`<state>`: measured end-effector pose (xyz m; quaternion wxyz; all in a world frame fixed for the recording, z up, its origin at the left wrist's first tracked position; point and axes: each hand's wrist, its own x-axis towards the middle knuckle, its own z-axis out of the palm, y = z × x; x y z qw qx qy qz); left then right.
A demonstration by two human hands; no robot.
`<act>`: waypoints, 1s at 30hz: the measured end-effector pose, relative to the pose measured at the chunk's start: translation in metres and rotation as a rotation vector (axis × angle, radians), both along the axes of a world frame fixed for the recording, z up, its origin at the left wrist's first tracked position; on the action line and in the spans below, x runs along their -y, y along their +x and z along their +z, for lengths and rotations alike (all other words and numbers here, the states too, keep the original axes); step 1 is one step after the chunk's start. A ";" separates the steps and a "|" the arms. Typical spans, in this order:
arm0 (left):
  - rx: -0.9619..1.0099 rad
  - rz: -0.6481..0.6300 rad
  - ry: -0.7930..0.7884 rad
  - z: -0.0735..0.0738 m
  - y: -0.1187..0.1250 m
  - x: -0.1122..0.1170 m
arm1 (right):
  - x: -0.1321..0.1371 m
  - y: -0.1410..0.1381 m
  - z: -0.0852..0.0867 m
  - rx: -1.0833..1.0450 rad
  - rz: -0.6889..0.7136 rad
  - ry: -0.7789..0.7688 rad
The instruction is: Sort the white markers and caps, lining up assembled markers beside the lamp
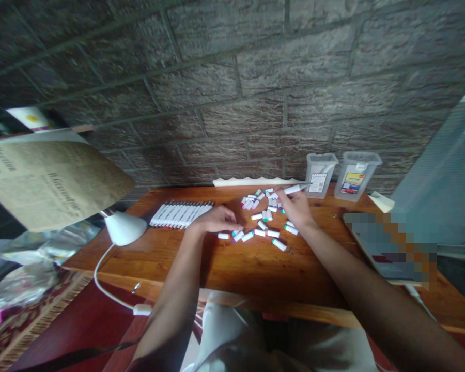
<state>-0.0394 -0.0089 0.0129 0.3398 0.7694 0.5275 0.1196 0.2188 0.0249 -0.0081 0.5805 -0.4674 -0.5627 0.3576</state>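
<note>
My right hand [294, 208] grips a white marker [295, 189], its dark, narrow end pointing right toward the plastic boxes. Below and around that hand lie many short white marker caps [259, 232] with coloured ends, scattered over the wooden table. My left hand [218, 219] hovers low at the left edge of the caps, fingers loosely bent and apart. Its fingertips are close to a cap with a purple end [238, 236]; I cannot tell whether they touch. Left of this hand, a row of white markers [181, 215] lies side by side.
Two clear plastic boxes [316, 175] stand at the back right, near a white wavy-edged strip [259, 182] along the wall. A lamp with a white base [126, 228] and printed shade [58, 181] occupies the left. A partly blurred flat object [387, 253] lies on the right.
</note>
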 end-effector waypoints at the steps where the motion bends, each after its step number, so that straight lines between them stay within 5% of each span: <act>1: 0.006 -0.007 -0.024 0.000 -0.001 0.000 | 0.000 0.000 0.000 -0.004 0.004 0.003; 8: 0.075 0.018 -0.043 -0.008 0.014 0.002 | 0.003 0.000 0.001 -0.027 0.039 -0.003; 18: 0.484 0.035 0.403 -0.019 0.037 -0.006 | 0.013 -0.004 0.013 -0.110 0.099 0.110; 24: 0.692 0.088 0.382 -0.016 0.049 -0.004 | 0.021 -0.009 0.018 -0.153 0.167 0.155; 30: 0.701 0.097 0.353 -0.021 0.055 -0.005 | 0.026 -0.013 0.017 -0.029 0.243 0.227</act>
